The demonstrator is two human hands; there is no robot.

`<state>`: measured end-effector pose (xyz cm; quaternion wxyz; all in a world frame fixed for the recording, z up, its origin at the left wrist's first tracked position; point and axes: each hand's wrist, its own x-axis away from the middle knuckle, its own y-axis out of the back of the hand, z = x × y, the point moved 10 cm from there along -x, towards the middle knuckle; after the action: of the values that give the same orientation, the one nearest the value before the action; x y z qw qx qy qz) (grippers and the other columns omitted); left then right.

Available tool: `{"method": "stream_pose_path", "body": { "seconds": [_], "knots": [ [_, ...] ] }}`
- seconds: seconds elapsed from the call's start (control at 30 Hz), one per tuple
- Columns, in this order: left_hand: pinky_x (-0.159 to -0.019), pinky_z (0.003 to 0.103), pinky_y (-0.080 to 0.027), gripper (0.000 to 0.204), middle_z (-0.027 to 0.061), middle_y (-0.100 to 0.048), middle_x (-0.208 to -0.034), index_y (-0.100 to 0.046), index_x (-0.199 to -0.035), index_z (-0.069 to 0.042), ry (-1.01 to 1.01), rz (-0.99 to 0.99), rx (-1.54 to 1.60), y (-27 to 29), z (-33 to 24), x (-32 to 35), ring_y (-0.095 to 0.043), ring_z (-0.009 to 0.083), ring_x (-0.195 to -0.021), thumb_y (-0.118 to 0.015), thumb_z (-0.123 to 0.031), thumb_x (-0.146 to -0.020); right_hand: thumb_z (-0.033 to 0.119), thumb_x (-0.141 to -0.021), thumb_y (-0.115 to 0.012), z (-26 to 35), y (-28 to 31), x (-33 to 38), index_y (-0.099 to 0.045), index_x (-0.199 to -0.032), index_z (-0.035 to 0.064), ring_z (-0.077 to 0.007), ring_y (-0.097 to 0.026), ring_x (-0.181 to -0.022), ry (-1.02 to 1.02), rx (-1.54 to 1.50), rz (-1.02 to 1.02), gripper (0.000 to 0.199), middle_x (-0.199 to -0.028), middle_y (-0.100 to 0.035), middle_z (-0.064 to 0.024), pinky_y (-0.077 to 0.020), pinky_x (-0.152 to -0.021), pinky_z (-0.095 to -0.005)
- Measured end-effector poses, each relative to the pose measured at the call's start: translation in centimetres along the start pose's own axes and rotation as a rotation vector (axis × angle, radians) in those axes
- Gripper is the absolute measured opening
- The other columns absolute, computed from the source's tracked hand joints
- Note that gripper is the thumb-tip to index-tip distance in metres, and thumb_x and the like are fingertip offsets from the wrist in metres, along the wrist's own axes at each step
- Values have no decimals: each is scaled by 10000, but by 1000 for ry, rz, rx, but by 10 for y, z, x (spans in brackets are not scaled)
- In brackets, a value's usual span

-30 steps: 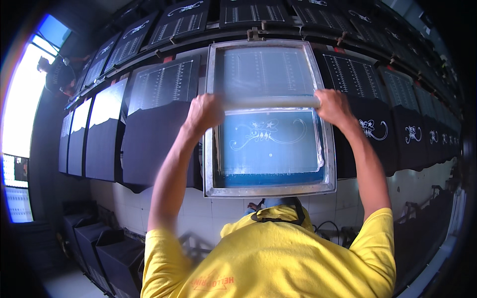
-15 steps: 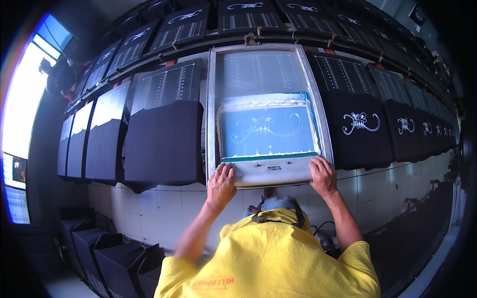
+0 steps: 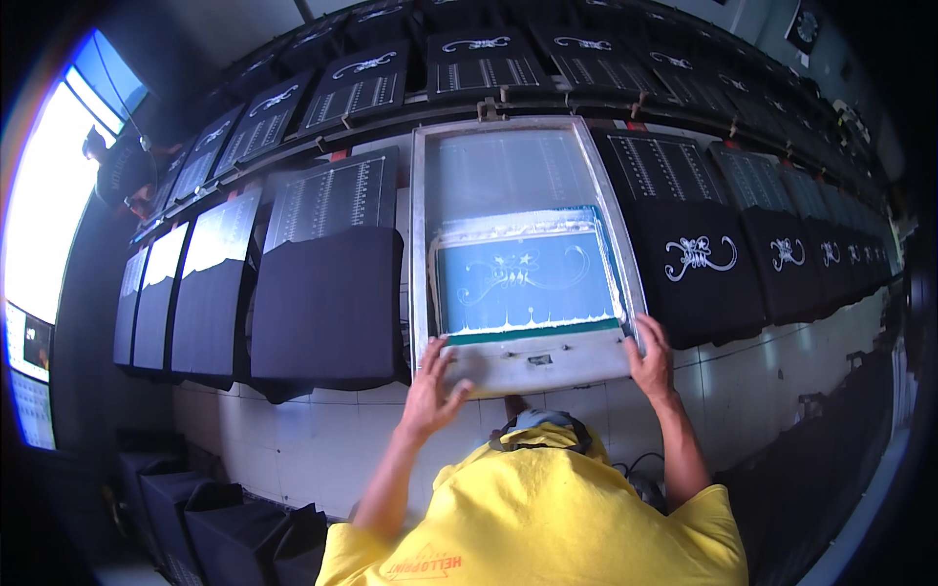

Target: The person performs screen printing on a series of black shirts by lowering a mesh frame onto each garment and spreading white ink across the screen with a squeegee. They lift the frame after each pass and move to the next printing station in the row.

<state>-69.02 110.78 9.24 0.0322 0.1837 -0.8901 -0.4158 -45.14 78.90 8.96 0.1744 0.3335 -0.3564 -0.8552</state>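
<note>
A metal-edged printing screen lies over one of the boards straight ahead of me. Its blue mesh bears a pale scroll design, with whitish ink along the borders. At its near left corner is my left hand, fingers and thumb apart, resting against the edge. My right hand is at the near right corner, fingers stretched up along the outer side and the thumb near the front edge. Neither hand is wrapped round the frame. Whatever lies under the screen is mostly hidden.
Left of the screen, plain black cloth covers a board. To the right, black cloth carries a white scroll print. Another row of printed boards runs behind a metal rail. A person stands far left. Black covered boxes sit lower left.
My fingers have loosened from their grip on the screen's near corners and spread apart. The whole view has shifted slightly, while the screen keeps its place among the boards.
</note>
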Motion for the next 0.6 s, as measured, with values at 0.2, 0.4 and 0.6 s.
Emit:
{"method": "stream_pose_path", "body": {
  "seconds": [0.2,0.4,0.6],
  "knots": [
    [-865,448,-513,315,193,-660,-1106,-644,-1248,9,411,-306,-74,22,103,8,-643,384,-1001,-567,-125,-973,107,-963,-596,-122,-26,14,-674,-1143,-20,-266,-694,-862,-484,-61,-87,234,-937,-713,-151,-536,-794,-360],
    [-752,437,-512,208,192,-659,-884,-715,-1067,9,489,-382,80,26,102,5,-666,380,-819,-598,-108,-941,110,-942,-624,-148,-40,22,-705,-1039,-45,-131,-610,-760,-636,-234,-195,199,-831,-693,-69,-499,-736,-295],
    [-727,397,-535,239,226,-701,-842,-733,-1023,19,624,-305,64,26,119,5,-703,353,-777,-654,-182,-921,128,-920,-638,-145,-39,18,-719,-1017,-22,-256,-707,-862,-676,-153,-169,196,-913,-734,-156,-530,-806,-359]
  ]
}}
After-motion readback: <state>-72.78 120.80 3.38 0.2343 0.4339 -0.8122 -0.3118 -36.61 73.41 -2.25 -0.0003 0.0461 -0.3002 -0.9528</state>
